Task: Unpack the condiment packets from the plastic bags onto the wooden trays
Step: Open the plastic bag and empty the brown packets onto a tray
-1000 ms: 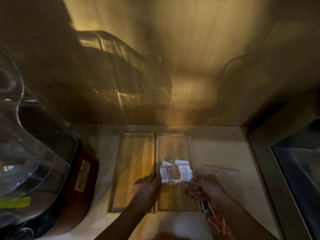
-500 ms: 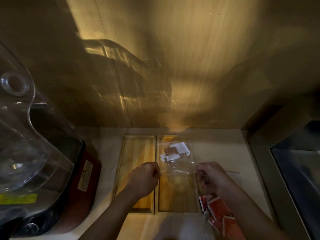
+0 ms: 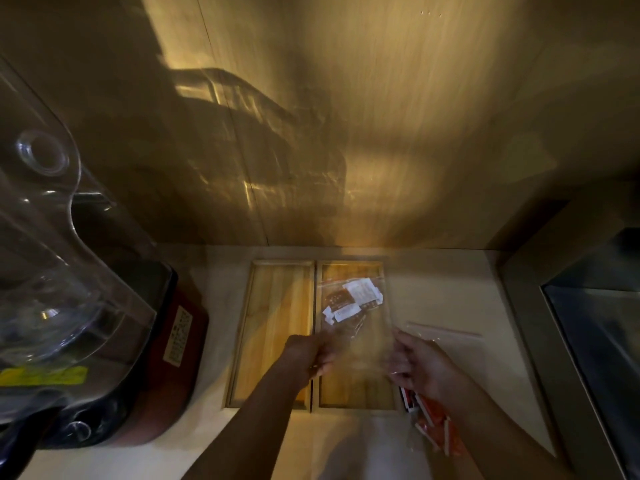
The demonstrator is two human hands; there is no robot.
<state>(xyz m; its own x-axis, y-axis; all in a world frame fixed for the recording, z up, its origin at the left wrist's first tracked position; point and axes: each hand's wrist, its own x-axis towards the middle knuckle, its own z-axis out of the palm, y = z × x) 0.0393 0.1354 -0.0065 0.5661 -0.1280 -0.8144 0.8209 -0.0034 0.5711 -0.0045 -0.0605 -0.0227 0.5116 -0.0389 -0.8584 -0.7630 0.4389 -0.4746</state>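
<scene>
Two wooden trays lie side by side on the counter, the left tray (image 3: pixel 277 327) and the right tray (image 3: pixel 356 382). Both hands hold a clear plastic bag (image 3: pixel 360 327) tipped over the right tray, its near end raised. My left hand (image 3: pixel 308 355) pinches the bag's left corner and my right hand (image 3: pixel 415 365) grips its right corner. Several brown and white condiment packets (image 3: pixel 353 299) have slid to the bag's far end. The bag is blurred by motion. Red packets (image 3: pixel 433 420) lie on the counter under my right forearm.
A second clear plastic bag (image 3: pixel 450 344) lies flat to the right of the trays. A blender with a clear jar (image 3: pixel 52 271) and dark red base (image 3: pixel 183 341) stands at the left. A steel sink (image 3: pixel 595 323) lies at the right, and a wooden wall rises behind.
Both hands lifted the bag off the right tray and tipped it forward. The packets slid from near my hands to the bag's far end.
</scene>
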